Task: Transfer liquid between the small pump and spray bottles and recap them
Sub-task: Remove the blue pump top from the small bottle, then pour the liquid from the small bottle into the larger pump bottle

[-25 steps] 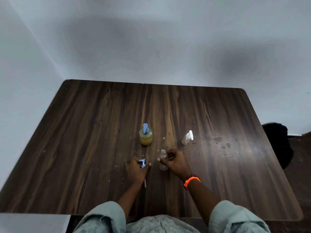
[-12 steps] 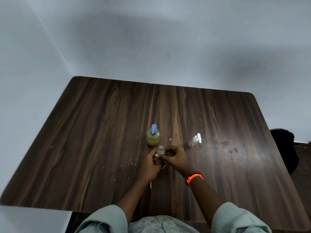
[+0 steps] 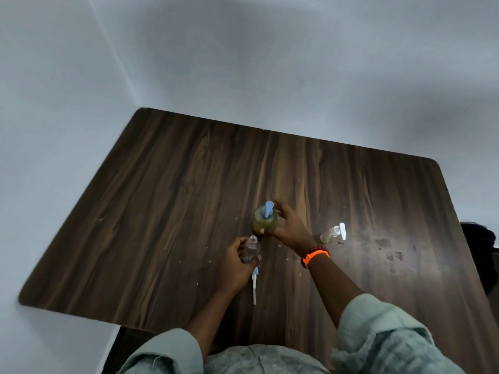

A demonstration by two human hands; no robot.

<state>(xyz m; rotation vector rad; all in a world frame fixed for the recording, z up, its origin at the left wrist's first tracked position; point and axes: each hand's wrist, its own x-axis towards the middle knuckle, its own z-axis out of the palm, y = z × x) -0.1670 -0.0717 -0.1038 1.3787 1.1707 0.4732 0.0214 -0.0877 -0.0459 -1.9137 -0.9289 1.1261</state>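
Observation:
My left hand [image 3: 235, 261] grips a small clear bottle [image 3: 250, 249] with no cap, upright just above the dark wooden table [image 3: 167, 211]. Below that hand lies the bottle's blue-and-white pump head with its long dip tube [image 3: 254, 286]. My right hand [image 3: 287, 225] wraps around the round bottle of yellow liquid [image 3: 263, 222], whose blue pump top [image 3: 268, 208] is still in place. A small clear bottle with a white pump [image 3: 333, 233] lies tilted on the table to the right, untouched.
Small crumbs and dull stains mark the table to the right of the bottles. A dark object [image 3: 483, 255] sits off the table's right edge. Grey walls close in behind and to the left.
The right hand left the small uncapped bottle and reached forward onto the yellow bottle. The left hand took over the small bottle, and the pump head now lies on the table. The view shifted.

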